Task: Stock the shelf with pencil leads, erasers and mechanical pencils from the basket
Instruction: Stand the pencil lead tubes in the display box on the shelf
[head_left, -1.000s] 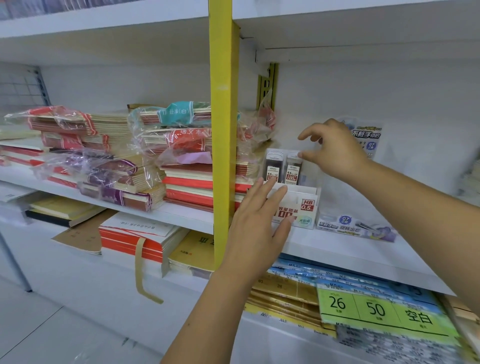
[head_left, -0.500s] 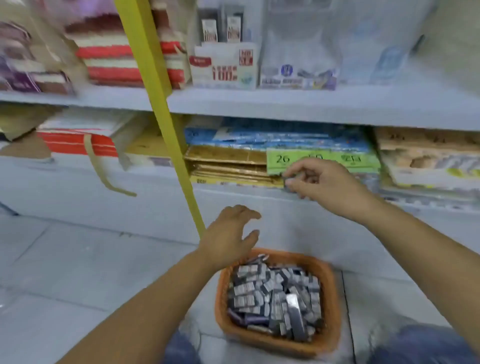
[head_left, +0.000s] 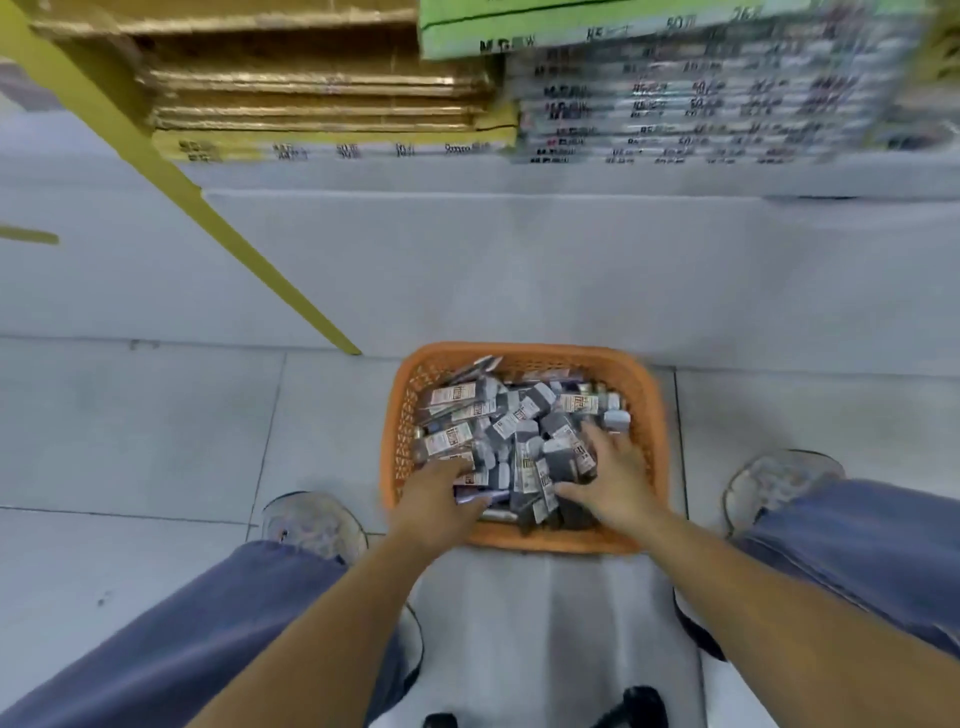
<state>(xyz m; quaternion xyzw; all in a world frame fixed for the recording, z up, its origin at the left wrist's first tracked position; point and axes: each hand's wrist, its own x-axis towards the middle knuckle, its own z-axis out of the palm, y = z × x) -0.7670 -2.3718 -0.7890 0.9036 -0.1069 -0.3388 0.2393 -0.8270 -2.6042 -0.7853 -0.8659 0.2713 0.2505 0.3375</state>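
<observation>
1. The basket (head_left: 650, 423) stands on the floor (head_left: 156, 426) between the person's feet, just in front of the shelf (head_left: 571, 260) base. It is heaped with small grey-and-white packs (head_left: 498, 423), lying loose and crosswise. The blur hides what each pack holds; no erasers or pencils can be made out.
2. The left hand (head_left: 436, 499) reaches in at the near-left corner. Its fingertips are buried in the pile, so whether it pinches a pack cannot be told.
3. The right hand (head_left: 610, 480) lies on the near-right part of the heap, fingers spread over several packs and thumb set against their near side. It looks ready to gather a clump, not yet closed.
4. Handling, as a judgement:
   - The packs look light, stiff and slim, probably with smooth plastic faces that slide over each other.
   - A loose handful would likely fan out and drop some, and any leads inside would snap under a hard squeeze or a fall.
5. Where to hold: across the flat faces of a few aligned packs, thumb on one side and fingers on the other. Squaring them into a small stack first should help them go upright onto the shelf.
</observation>
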